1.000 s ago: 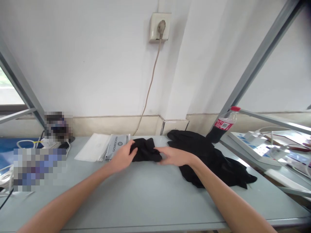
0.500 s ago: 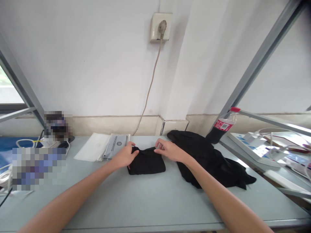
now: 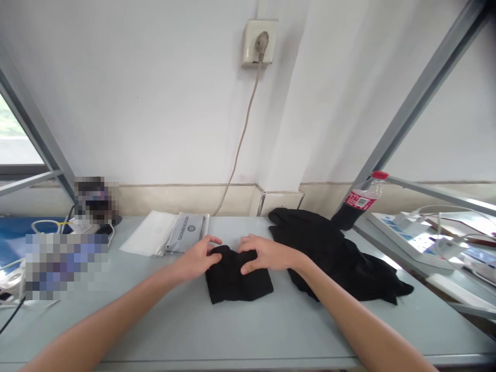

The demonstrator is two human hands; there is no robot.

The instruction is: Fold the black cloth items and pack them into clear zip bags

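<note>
A small folded black cloth point(image 3: 240, 284) lies on the grey desk in front of me. My left hand point(image 3: 203, 256) pinches its upper left corner between thumb and fingers. At the upper right edge, my right hand point(image 3: 263, 253) grips the fabric, its thumb on top and its fingertips curled over the far edge. The cloth is creased down the middle between my hands. To the right, partly behind my right forearm, a larger black garment point(image 3: 329, 253) lies loosely bunched.
A grey ROCKBROS package point(image 3: 188, 232) and a white translucent sheet point(image 3: 149, 232) lie behind my left hand. A cola bottle point(image 3: 358, 201) leans behind the garment by the metal frame. White cables and a power strip point(image 3: 406, 237) are at right. Blurred items sit at left.
The folded cloth has come nearer to me and now shows a crease down its middle. My right hand has moved left and its thumb now presses on the fabric.
</note>
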